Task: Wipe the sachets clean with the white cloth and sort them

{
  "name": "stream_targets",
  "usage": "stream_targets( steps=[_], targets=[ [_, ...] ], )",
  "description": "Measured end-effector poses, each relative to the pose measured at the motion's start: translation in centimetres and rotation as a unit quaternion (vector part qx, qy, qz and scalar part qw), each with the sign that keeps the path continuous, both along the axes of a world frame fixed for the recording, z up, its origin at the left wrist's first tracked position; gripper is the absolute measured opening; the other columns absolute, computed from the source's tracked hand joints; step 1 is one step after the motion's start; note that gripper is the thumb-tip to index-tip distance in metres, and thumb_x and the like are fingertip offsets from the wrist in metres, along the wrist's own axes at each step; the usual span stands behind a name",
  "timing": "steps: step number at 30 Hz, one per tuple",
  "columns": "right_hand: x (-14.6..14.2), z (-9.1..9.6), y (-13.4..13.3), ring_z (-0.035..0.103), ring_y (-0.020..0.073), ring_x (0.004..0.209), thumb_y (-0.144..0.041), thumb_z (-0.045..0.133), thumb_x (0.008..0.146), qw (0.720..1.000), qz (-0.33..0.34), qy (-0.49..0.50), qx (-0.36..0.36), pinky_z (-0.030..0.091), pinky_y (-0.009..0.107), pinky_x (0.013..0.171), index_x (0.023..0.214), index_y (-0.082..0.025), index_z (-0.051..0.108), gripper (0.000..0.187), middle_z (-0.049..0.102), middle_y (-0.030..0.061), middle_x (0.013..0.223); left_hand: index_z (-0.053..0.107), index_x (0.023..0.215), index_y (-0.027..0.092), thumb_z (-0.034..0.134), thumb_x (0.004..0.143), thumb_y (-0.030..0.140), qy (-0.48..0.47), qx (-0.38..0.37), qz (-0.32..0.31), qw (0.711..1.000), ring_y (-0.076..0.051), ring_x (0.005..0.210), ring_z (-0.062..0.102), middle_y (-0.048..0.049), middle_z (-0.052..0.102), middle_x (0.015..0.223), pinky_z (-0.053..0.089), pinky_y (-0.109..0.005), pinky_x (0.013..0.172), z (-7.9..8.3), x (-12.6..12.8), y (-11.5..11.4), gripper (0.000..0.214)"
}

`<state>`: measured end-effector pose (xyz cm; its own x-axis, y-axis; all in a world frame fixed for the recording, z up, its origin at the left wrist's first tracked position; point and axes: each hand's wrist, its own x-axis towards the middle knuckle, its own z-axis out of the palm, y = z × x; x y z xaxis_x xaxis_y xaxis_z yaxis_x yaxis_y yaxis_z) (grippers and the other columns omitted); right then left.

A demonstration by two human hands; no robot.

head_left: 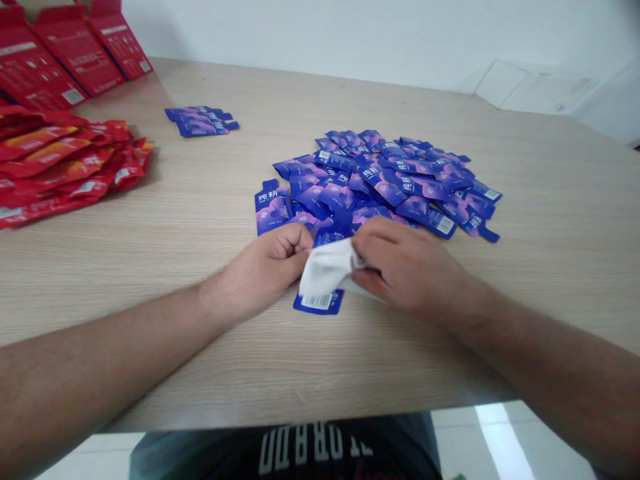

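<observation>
Here at the middle of the wooden table (pixel 200 373), both hands come in close together over one blue sachet (pixel 320 303). It sits right between them, its barcode end peeking out at six o'clock below a white cloth (pixel 327 267), more blue showing at twelve. The right hand (pixel 407 263), coming in from four o'clock, has a firm, narrow grip: thumb and fingers clamp the bunched cloth, which drapes across the sachet's middle. From eight o'clock, the left hand (pixel 270 263) has its fingers curled in tight, thumb tip up beside the cloth and the sachet; I cannot tell whether the sachet's edge is pinched between them.

Look up to twelve and one o'clock from the hands: a broad heap of blue sachets (pixel 380 180), overlapping every which way, its near edge right by the knuckles. Out towards eleven, well apart from the heap, lies a small overlapping group of blue sachets (pixel 203 122). Over at ten, red packets (pixel 75 163) are piled up, with red boxes (pixel 75 60) standing in a row just behind them. And at six, below the table edge, a dark garment (pixel 320 450) shows pale lettering.
</observation>
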<state>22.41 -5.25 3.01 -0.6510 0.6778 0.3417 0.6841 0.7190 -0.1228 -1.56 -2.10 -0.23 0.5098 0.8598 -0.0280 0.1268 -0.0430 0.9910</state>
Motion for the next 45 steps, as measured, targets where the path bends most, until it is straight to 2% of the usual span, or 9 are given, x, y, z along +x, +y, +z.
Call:
stream_targets(
  steps=[3,8,13,18,23,28,33,38,45],
  targets=[
    [0.15,-0.03,0.21,0.060,0.0243,0.092,-0.031,0.063,0.097,0.998,-0.058,0.032,0.020,0.047,0.036,0.079,0.096,-0.018,0.062,0.013,0.064,0.0095,0.100,0.053,0.078,0.019,0.068,0.091,0.035,0.010,0.000,-0.001,1.000,-0.009,0.053,0.042,0.0043,0.050,0.062,0.032,-0.022,0.050,0.04,0.03,-0.03,0.026],
    [-0.18,-0.17,-0.30,0.059,0.0217,0.089,-0.026,0.061,0.097,0.997,0.072,-0.029,-0.007,0.046,0.034,0.078,0.100,-0.021,0.063,0.006,0.064,0.0060,0.100,0.052,0.078,0.020,0.063,0.093,0.030,0.005,0.008,0.002,1.000,-0.009,0.054,0.043,0.0045,0.049,0.062,0.032,-0.022,0.050,0.18,0.08,-0.13,0.022],
    [0.09,0.02,0.06,0.060,0.0247,0.093,-0.029,0.063,0.097,0.998,-0.050,0.024,0.030,0.047,0.036,0.079,0.097,-0.016,0.062,0.013,0.062,0.0096,0.099,0.052,0.077,0.019,0.067,0.091,0.034,0.007,0.001,0.002,1.000,-0.009,0.055,0.044,0.0041,0.050,0.063,0.033,-0.022,0.051,-0.02,0.04,-0.01,0.025],
    [-0.20,-0.03,-0.36,0.060,0.0222,0.090,-0.025,0.061,0.097,0.998,0.062,-0.030,-0.011,0.046,0.034,0.079,0.100,-0.020,0.064,0.007,0.063,0.0062,0.100,0.052,0.079,0.020,0.064,0.091,0.031,0.003,0.002,0.003,1.000,-0.009,0.055,0.045,0.0043,0.051,0.063,0.033,-0.021,0.051,0.09,0.08,-0.13,0.020],
    [0.06,-0.05,0.00,0.059,0.0243,0.092,-0.029,0.062,0.097,0.999,-0.043,0.012,0.023,0.047,0.036,0.080,0.098,-0.018,0.061,0.012,0.063,0.0095,0.100,0.052,0.078,0.019,0.065,0.092,0.032,0.009,-0.002,0.007,1.000,-0.008,0.052,0.042,0.0052,0.049,0.062,0.033,-0.021,0.050,0.15,0.11,-0.12,0.023],
    [-0.11,-0.08,-0.25,0.059,0.0225,0.090,-0.027,0.061,0.097,0.998,0.049,-0.029,0.005,0.046,0.034,0.077,0.099,-0.020,0.063,0.007,0.064,0.0066,0.100,0.052,0.079,0.019,0.063,0.093,0.030,0.007,0.014,0.003,1.000,-0.009,0.054,0.044,0.0050,0.050,0.063,0.033,-0.021,0.050,0.05,0.02,-0.10,0.020],
    [0.07,-0.02,0.00,0.060,0.0245,0.094,-0.028,0.063,0.096,0.999,-0.045,0.017,0.023,0.047,0.036,0.081,0.098,-0.018,0.061,0.011,0.064,0.0093,0.100,0.053,0.079,0.019,0.063,0.094,0.032,0.017,0.014,0.005,1.000,-0.008,0.053,0.044,0.0048,0.051,0.063,0.034,-0.021,0.050,-0.04,-0.05,-0.07,0.022],
    [-0.16,-0.06,-0.31,0.059,0.0223,0.090,-0.026,0.060,0.097,0.999,0.036,-0.022,0.008,0.046,0.034,0.077,0.099,-0.020,0.063,0.007,0.064,0.0066,0.099,0.052,0.080,0.019,0.063,0.094,0.031,0.005,0.009,0.005,1.000,-0.008,0.052,0.044,0.0052,0.050,0.062,0.034,-0.021,0.050,0.08,0.03,-0.13,0.021],
    [0.02,-0.05,-0.04,0.060,0.0237,0.092,-0.028,0.063,0.096,1.000,-0.011,-0.009,0.019,0.046,0.035,0.079,0.097,-0.018,0.062,0.010,0.064,0.0086,0.101,0.053,0.078,0.019,0.064,0.093,0.031,0.007,0.010,0.011,1.000,-0.009,0.053,0.045,0.0042,0.051,0.063,0.034,-0.021,0.050,-0.07,0.03,-0.07,0.022]
  ],
)
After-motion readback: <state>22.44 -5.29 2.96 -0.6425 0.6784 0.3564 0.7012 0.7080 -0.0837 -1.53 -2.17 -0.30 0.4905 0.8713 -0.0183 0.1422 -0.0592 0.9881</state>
